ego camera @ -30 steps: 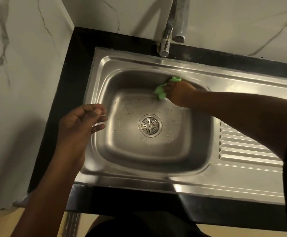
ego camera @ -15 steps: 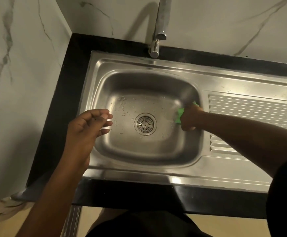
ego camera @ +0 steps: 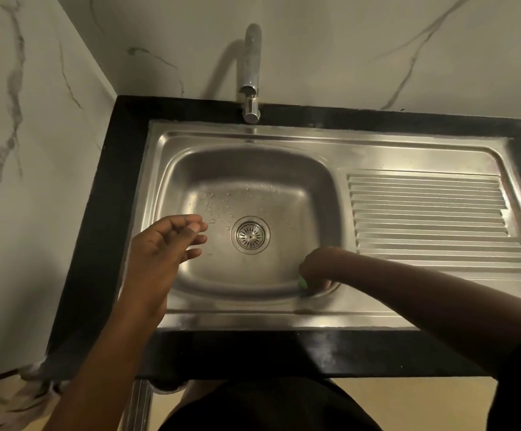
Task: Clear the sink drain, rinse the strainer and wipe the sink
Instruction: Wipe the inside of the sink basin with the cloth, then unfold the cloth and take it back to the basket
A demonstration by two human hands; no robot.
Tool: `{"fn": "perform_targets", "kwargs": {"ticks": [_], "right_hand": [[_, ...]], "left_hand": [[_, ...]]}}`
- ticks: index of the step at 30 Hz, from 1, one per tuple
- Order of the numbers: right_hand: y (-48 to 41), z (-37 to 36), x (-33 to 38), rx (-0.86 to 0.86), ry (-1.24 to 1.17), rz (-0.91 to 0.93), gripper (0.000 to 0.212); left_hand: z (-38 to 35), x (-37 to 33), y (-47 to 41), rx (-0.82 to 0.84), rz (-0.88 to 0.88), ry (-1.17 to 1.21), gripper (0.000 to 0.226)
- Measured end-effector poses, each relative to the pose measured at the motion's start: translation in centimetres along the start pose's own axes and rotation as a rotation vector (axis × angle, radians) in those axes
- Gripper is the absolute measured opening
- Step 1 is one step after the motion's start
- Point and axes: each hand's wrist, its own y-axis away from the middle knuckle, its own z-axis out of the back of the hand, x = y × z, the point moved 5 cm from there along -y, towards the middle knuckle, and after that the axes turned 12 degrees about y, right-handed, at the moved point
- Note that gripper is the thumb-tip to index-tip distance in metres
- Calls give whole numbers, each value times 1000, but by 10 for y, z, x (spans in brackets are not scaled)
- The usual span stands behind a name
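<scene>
My right hand [ego camera: 316, 269] grips a green cloth [ego camera: 303, 283] against the basin's near right corner, right of the strainer [ego camera: 250, 235]. My left hand [ego camera: 162, 247] hovers empty, fingers loose, left of it.

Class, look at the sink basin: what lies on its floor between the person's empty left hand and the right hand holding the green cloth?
In the head view, the strainer sits between the left hand and right hand, amid scattered water droplets.

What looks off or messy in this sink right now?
Nothing stands out. The strainer sits flat in the drain, only a few water drops remain on the sink floor, and the right hand presses a green cloth into the near corner.
</scene>
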Motion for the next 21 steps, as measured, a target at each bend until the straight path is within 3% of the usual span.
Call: {"fn": "perform_targets", "kwargs": {"ticks": [5,7,12,14,17,19,21], "right_hand": [[33,18,-16,-97,-388,81,32],[51,20,-27,-179,-559,200,40],[84,0,-43,-390,-1577,362,43],[94,-3,-33,-501,-1787,445,44],[103,3,-15,-709,-1910,473,47],[108,7,0,-861,-1829,425,48],[116,10,16,-985,-1647,362,48]], "left_hand": [[-18,13,13,18,26,-12,15],[-26,19,19,14,41,-10,14],[-48,32,33,20,90,-8,12],[-59,39,39,40,135,-23,12],[-73,51,47,105,247,-29,27],[-81,56,52,178,303,-28,46],[-86,58,54,229,315,-9,50]]}}
